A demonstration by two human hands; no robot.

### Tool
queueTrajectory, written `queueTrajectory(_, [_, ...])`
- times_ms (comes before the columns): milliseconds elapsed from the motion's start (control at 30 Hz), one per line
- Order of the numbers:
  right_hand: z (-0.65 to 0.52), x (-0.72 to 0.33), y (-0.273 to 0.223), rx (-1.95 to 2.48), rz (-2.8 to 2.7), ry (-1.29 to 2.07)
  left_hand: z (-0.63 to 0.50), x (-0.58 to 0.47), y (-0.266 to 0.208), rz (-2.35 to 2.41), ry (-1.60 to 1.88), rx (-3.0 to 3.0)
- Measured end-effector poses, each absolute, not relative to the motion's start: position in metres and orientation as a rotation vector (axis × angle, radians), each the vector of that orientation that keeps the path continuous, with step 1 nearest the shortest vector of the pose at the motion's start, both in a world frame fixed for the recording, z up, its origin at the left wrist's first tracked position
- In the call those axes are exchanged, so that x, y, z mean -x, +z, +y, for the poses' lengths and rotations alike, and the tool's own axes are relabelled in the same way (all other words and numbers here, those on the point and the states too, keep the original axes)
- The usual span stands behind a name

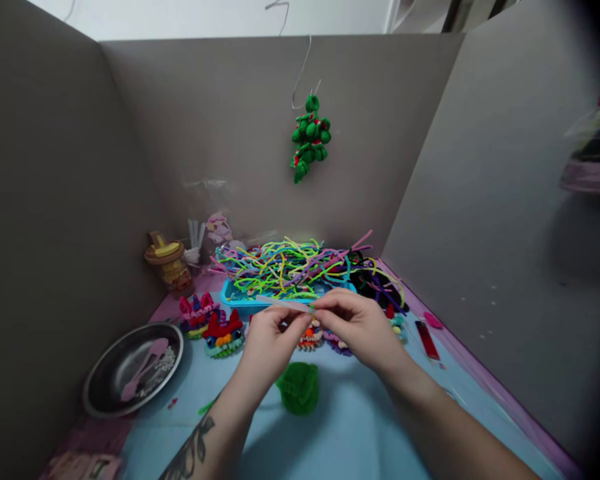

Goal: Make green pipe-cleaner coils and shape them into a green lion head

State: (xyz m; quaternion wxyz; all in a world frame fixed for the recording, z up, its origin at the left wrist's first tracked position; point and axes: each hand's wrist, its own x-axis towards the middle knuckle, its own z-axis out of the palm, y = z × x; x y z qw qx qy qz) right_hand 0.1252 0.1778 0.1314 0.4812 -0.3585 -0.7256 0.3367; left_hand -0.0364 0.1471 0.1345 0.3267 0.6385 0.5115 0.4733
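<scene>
Above the table, my left hand (273, 339) is closed around a thin whitish translucent stick (280, 303), which looks like a glue stick and points up to the left. My right hand (360, 325) pinches at the stick's right end, its fingertips almost meeting those of the left. A speck of green shows between the fingertips; what the right hand holds is mostly hidden. Below both hands a green fuzzy ball-like piece (299, 389) rests on the light blue cloth (345, 433).
Behind the hands, a blue tray (245, 308) overflows with colourful pipe cleaners (290, 267). Several fuzzy figures (223, 333) line its front. A metal bowl (93, 387) with a pink spoon stands left. A green ornament (311, 137) hangs on the grey partition (205, 113). A red-and-black item (427, 340) lies right.
</scene>
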Motion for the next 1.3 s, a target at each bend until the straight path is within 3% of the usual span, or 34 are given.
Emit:
queueTrajectory(267, [0.172, -0.121, 0.127, 0.798, -1.924, 0.332, 0.141, 0.033, 0.128, 1.508, 1.246, -2.040])
queueTrajectory(467, [0.175, -0.120, 0.126, 0.849, -2.112, 0.252, 0.132, 0.034, 0.131, 1.981, 0.789, -2.755])
queueTrajectory(633, [0.177, -0.124, 0.129, 0.806, -2.271, 0.249, 0.132, 0.037, 0.140, 1.933, 0.698, -3.001])
queueTrajectory(1033, [0.177, -0.135, 0.140, 0.499, -2.410, 0.468, 0.135, 0.060, 0.153, 1.323, 0.962, -2.438])
queueTrajectory(1300, [0.175, -0.136, 0.142, 0.492, -2.264, 0.579, 0.139, 0.064, 0.156, 1.163, 1.078, -2.274])
